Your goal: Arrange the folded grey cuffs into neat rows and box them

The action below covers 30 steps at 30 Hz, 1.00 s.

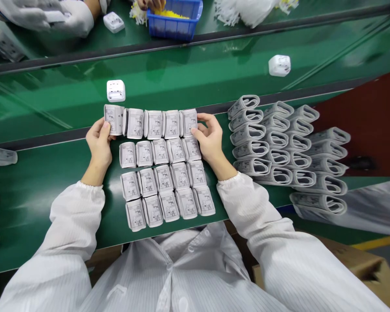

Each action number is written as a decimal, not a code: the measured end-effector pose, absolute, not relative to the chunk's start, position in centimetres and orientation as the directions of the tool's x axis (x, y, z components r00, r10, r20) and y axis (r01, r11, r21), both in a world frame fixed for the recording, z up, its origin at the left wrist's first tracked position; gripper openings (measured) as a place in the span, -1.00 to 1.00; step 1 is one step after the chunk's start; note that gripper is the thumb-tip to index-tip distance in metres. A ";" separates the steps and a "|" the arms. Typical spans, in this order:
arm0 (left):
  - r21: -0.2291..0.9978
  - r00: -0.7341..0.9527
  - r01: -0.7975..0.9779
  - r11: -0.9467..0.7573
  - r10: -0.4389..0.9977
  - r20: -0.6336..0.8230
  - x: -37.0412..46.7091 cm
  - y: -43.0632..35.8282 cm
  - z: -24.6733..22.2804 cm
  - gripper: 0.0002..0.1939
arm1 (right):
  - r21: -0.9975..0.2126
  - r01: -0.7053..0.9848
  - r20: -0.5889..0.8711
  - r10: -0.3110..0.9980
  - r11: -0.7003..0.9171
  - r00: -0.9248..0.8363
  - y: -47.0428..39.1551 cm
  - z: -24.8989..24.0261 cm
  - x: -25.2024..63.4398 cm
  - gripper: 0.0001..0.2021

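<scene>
A row of several folded printed paper leaflets (154,124) lies across the far side of the green table in front of me. At its left end my left hand (99,143) grips a folded leaflet (114,119), thumb on top, fingers mostly hidden behind; this leaflet is turned differently from its neighbours. My right hand (210,138) pinches the leaflet (189,123) at the right end, thumb on its face and index finger along its far edge. Nearer my body lie three more rows of similar folded leaflets (164,177), side by side and close together.
Stacked looped leaflets (250,145) stand in columns at right, more (1,156) at the left edge. On the green conveyor belt (195,69) sit two white plug-like devices (116,91) (280,65). Beyond, a co-worker's gloved hands (68,17) and a blue bin (173,21) of yellow pieces.
</scene>
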<state>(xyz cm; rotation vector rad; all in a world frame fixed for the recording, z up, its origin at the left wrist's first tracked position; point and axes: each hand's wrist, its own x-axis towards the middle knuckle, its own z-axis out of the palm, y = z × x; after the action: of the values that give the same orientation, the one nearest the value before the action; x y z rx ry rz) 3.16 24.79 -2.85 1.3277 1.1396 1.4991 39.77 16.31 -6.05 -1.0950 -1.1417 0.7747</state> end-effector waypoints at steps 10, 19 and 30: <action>0.962 -0.104 -0.016 -0.272 0.958 0.269 3.0 25.0 -3.3 -0.37 | -0.950 0.054 0.309 0.914 0.306 0.261 16.3 -6.1 39.7 -0.34; 0.968 -0.100 -0.024 -0.251 0.964 0.248 2.8 25.2 -3.4 -0.37 | -0.936 0.077 0.350 0.891 0.343 0.290 16.4 -5.9 39.4 -0.31; 0.965 -0.097 0.008 -0.263 0.960 0.262 2.9 25.1 -3.3 -0.31 | -0.940 0.082 0.342 0.899 0.332 0.274 16.4 -5.9 39.6 -0.35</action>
<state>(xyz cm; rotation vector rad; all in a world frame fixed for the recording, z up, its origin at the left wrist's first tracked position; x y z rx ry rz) 2.94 25.10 -3.29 1.3514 1.1400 1.4806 39.62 16.43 -5.91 -1.0976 -1.1646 0.7321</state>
